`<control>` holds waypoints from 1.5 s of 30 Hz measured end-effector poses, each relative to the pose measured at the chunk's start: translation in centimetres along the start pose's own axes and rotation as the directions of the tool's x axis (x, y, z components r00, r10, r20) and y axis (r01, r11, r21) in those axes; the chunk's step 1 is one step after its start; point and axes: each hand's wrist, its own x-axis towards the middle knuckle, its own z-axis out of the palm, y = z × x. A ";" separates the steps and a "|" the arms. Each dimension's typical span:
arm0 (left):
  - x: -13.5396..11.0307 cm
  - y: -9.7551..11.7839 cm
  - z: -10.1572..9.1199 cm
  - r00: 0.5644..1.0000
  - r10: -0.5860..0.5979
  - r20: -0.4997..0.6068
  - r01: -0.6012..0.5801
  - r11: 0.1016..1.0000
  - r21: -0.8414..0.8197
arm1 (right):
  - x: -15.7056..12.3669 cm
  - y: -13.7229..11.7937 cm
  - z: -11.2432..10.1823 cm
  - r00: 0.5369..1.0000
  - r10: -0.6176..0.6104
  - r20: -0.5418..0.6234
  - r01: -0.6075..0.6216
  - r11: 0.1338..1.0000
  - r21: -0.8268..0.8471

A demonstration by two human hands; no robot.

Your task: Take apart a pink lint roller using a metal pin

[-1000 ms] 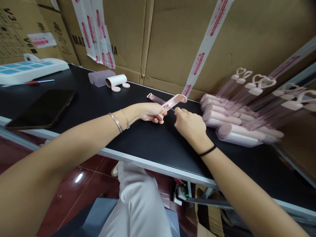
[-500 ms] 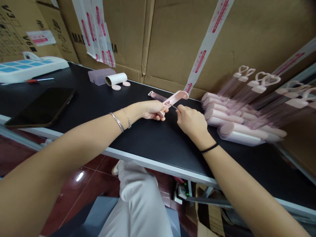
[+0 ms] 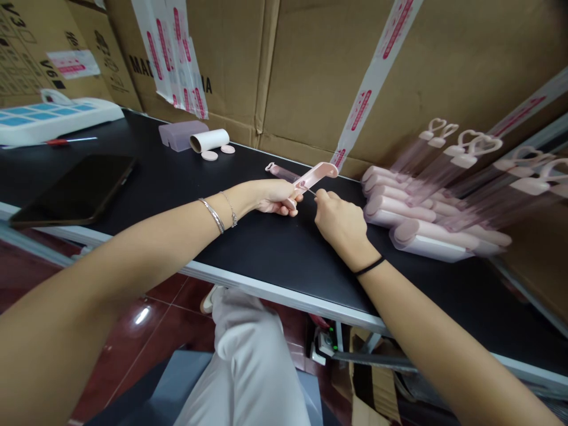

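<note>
My left hand (image 3: 279, 198) is closed around a long pale pink plastic shell (image 3: 317, 176) with an upturned far end, held above the black table. My right hand (image 3: 339, 222) makes a fist round a screwdriver; its handle is hidden in the palm. The thin metal screwdriver shaft (image 3: 309, 190) points left, its tip at a small round spot in the shell, near my left fingers. Just behind the left hand lies a translucent pinkish strip (image 3: 283, 173) with a small loop at its end.
Several pink-and-white cylindrical pieces with heart-loop straps (image 3: 435, 236) line the right side. At the back left are a lilac translucent case (image 3: 181, 135), a white tube (image 3: 209, 141) and two pink discs (image 3: 210, 155). Further left lie a phone (image 3: 77, 186), a red-handled screwdriver (image 3: 57, 142) and a blue-and-white organizer (image 3: 57, 118).
My right hand has shifted slightly left, closer to the shell, and its wrist has turned a little. The left hand and shell stay almost where they were.
</note>
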 end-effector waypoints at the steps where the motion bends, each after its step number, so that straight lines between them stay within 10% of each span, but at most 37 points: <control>1: 0.0 0.0 -0.1 1.000 0.007 0.018 -0.007 1.000 -0.001 | -0.1 -0.1 0.1 1.000 -0.005 -0.004 0.005 1.000 -0.015; 13: 0.6 -0.4 0.1 0.998 0.055 -0.036 -0.057 0.996 -0.062 | 0.6 -0.5 0.4 0.988 0.035 0.147 -0.046 0.996 0.077; 45: -0.4 0.3 0.8 0.996 0.043 -0.076 -0.047 0.997 -0.054 | 0.6 -0.1 0.7 0.998 0.059 0.003 -0.059 0.998 0.019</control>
